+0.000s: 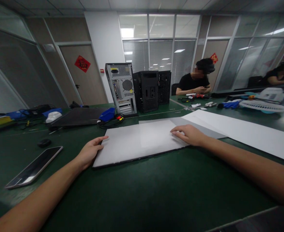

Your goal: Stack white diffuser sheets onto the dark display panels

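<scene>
A flat white panel point(129, 141) with a thin dark edge lies in front of me on the green table. My left hand point(90, 151) grips its left edge, thumb on the top face and the other fingers partly hidden at the side. Over the panel's right part is my right hand point(187, 133), its fingers loosely bent and apart, the tips at or just above the white surface. I see nothing held in it. Behind and right of the panel lie a grey sheet point(205, 129) and a large white sheet point(248, 132), overlapping.
Computer cases point(122, 90) stand at the back, beside a dark flat panel point(76, 116) and a blue tool point(107, 114). On the left are a phone point(35, 167) and a black round object point(44, 142). Tools, blue gloves point(232, 103) and a person point(195, 80) are at the far right.
</scene>
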### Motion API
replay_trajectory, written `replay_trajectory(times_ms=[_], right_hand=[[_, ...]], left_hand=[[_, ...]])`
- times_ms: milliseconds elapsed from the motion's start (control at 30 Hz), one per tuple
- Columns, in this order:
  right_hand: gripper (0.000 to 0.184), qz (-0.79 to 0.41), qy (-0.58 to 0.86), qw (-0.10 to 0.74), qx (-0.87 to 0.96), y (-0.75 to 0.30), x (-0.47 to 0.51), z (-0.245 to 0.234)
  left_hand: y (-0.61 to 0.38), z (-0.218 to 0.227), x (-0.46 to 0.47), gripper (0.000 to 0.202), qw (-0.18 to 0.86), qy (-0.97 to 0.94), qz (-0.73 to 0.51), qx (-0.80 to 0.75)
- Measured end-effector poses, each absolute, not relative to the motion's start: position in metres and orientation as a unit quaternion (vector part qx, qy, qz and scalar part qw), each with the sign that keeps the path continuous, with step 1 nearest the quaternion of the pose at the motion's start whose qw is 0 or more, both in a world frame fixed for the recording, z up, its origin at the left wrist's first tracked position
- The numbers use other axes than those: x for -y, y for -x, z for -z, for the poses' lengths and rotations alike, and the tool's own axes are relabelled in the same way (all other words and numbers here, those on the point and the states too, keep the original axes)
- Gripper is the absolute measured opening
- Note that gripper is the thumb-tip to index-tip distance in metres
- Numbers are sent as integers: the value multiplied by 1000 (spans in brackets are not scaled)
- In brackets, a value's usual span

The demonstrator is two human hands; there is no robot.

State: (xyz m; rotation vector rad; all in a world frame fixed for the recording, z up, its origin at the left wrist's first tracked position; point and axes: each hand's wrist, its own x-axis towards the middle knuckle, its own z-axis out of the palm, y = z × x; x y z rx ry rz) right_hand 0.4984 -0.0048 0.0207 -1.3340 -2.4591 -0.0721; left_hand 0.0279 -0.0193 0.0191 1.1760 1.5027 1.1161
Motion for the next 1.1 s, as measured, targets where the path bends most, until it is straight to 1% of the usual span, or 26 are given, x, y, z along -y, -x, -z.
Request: replay_trajectory(times_ms=[67, 167, 267, 333, 433, 567, 667, 733, 800, 900, 1000, 1100], right_hand=[[51, 82, 540, 159, 823, -511, -3, -18], [55, 136, 646, 99, 745, -533, -16, -13], [57, 124, 697, 30, 706, -547, -23, -11], [57, 107, 702, 16, 704, -548, -23, -10], [57, 91, 677, 42, 729, -540, -20, -10], [55, 66, 593, 95, 797, -522, -12, -15], [53, 81, 583, 117, 800, -519, -9, -19], [53, 111, 608, 110, 778, -522, -10, -20], [53, 127, 638, 84, 755, -529, -12, -20], [52, 117, 659, 51, 741, -537, -14, -17], [53, 105, 645, 62, 755, -533, -13, -16], [52, 88, 606, 102, 784, -524, -8, -19]], left_hand=[[-28, -19, 19, 54, 443, -479, -451, -609], [-25, -17, 18, 56, 443, -485, -448, -606], [-22, -14, 16, 58, 443, -491, -445, -604], [-22, -14, 16, 58, 441, -492, -446, -604], [-23, -14, 15, 57, 439, -491, -448, -605], [-24, -14, 14, 57, 429, -499, -440, -611], [-22, -14, 14, 57, 428, -506, -432, -612], [-21, -13, 14, 57, 427, -510, -431, -610], [-20, -12, 14, 57, 427, -512, -433, -607], [-19, -11, 14, 56, 428, -516, -439, -599], [-20, -12, 14, 54, 425, -515, -446, -596], [-25, -16, 17, 52, 421, -506, -447, -606]])
